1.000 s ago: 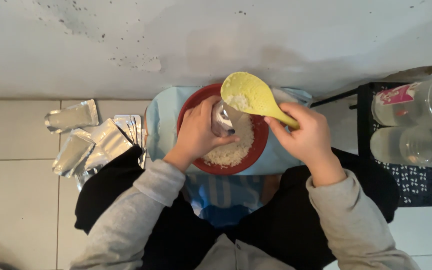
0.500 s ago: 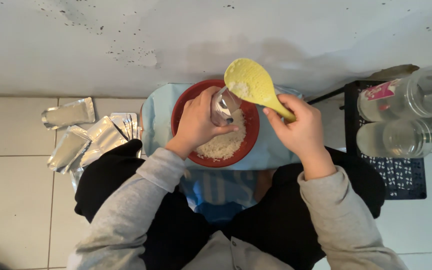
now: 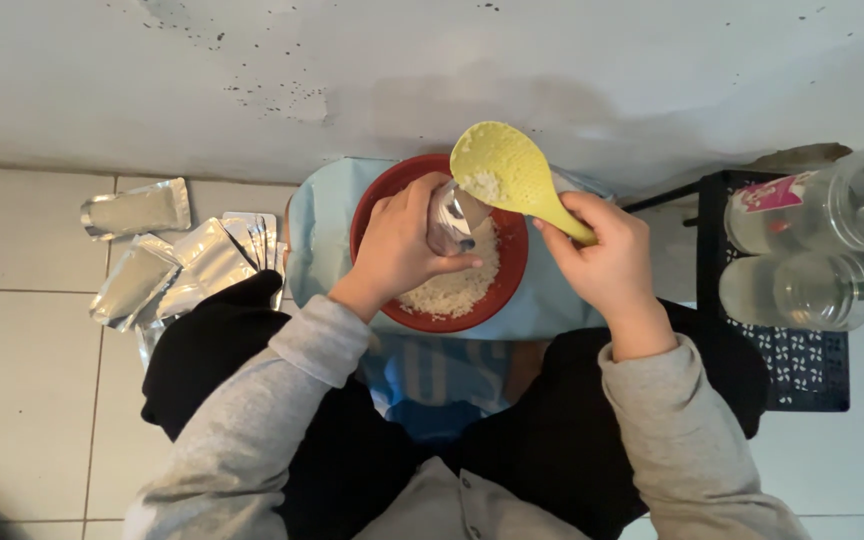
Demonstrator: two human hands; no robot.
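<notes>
My left hand grips a small silver pouch, held upright with its mouth up over a red bowl of white rice. My right hand holds the handle of a yellow rice paddle. The paddle is tilted down toward the pouch mouth, with a small clump of rice on its left edge right above the pouch. The bowl sits on a light blue stool top in front of my knees.
Several flat silver pouches lie on the tiled floor to the left. A black crate at the right holds two clear plastic jars. A stained white wall runs along the top.
The paddle has tipped down and moved in toward the pouch mouth; most of its rice load is gone, leaving a small clump. My left hand still holds the pouch over the bowl.
</notes>
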